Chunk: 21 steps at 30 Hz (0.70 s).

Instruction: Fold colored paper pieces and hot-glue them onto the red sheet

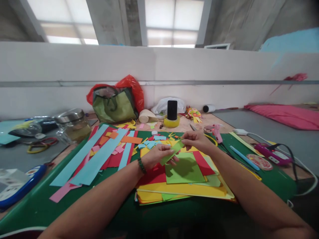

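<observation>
Between my two hands is a narrow strip of green paper (pixel 171 153), held slanting above the work mat. My left hand (pixel 160 155), with a dark beaded bracelet at the wrist, grips its lower end between thumb and fingers. Pinched at the upper end of the strip are the fingertips of my right hand (pixel 194 140). Directly below lies a larger green paper sheet (pixel 184 172), on top of red paper (pixel 154 176) and a stack of yellow paper (pixel 179 190). Small light-blue paper pieces (pixel 151 144) lie scattered just beyond my left hand.
Light-blue paper strips (pixel 99 162) cover the mat's left side. A pink glue gun (pixel 216 132) and a light-blue pen-like stick (pixel 244 158) lie to the right. Behind stand a phone (pixel 172 110) on yellow tape (pixel 171 122), a glass jar (pixel 74 125) and a green bag (pixel 114 108). Scissors (pixel 41 145) rest at left.
</observation>
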Motion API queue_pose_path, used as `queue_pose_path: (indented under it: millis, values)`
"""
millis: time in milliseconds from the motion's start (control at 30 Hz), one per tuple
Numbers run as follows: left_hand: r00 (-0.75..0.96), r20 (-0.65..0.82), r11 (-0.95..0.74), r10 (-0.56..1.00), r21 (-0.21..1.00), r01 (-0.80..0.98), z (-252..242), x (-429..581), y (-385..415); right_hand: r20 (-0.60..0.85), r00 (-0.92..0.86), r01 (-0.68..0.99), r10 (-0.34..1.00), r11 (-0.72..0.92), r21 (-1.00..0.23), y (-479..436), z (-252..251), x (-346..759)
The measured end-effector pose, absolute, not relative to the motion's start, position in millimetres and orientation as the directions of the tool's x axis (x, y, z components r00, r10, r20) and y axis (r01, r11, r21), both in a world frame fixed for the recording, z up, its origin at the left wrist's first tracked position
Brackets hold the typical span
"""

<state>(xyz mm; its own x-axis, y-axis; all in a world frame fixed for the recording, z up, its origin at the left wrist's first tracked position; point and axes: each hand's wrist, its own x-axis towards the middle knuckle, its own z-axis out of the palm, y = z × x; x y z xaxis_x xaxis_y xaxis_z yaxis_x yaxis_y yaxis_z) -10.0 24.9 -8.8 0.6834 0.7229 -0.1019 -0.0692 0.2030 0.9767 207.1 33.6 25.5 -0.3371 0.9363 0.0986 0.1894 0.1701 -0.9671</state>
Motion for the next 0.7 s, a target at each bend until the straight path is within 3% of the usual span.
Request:
queue_pose_path:
  millis: [200, 400, 700]
  values:
    - [0.668, -0.136, 0.183, 0.732, 0.983, -0.001, -7, -12, 27, 0.008, -0.441, 0.227, 0.898, 0.12, -0.966, 36, 26, 220]
    - [0.698, -0.139, 0.202, 0.702, 0.979, -0.009, -6, -11, 23, 0.074, -0.422, 0.23, 0.904, 0.185, -0.955, 38, 24, 221]
    - [0.749, -0.166, 0.257, 0.642, 0.966, -0.006, -12, -10, 24, 0.023, -0.468, 0.215, 0.883, 0.14, -0.967, 35, 22, 213]
